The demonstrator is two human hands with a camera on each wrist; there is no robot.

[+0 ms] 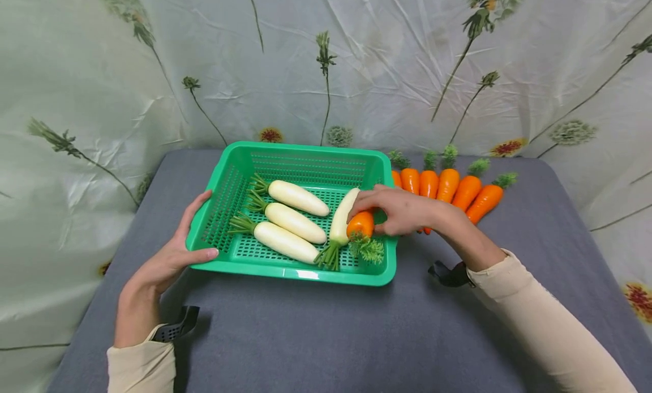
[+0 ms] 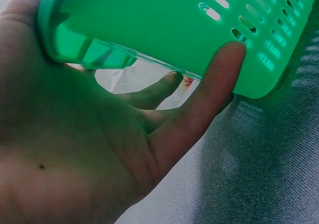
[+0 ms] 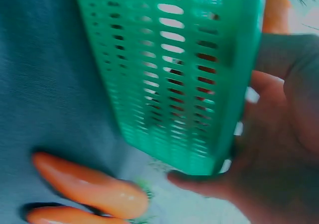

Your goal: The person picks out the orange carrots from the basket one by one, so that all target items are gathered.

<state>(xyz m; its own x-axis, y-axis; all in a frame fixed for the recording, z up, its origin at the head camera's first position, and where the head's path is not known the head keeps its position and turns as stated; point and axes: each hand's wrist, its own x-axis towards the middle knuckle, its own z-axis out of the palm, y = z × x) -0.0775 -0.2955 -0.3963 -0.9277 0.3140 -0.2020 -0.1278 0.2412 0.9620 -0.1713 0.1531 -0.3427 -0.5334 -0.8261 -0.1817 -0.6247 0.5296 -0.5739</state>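
A green plastic basket [image 1: 300, 273] holds several white radishes [image 1: 292, 222] with green stem ends. My left hand [image 1: 170, 257] grips the basket's left end, thumb on the front rim; in the left wrist view a finger lies along the outer wall. Inside the basket's right end, my right hand [image 1: 397, 209] holds an orange carrot [image 1: 360, 224] between thumb and fingers. Its leafy top points toward me, beside the rightmost radish [image 1: 343, 214]. In the right wrist view, the basket wall [image 3: 164, 74] hides most of the basket's inside.
More carrots [image 1: 448, 185] lie in a row right of the basket, leafy tops toward the back, partly behind my right forearm. A grey cloth [image 1: 305, 336] covers the table. Behind it hangs a pale curtain [image 1: 285, 70] with a plant print.
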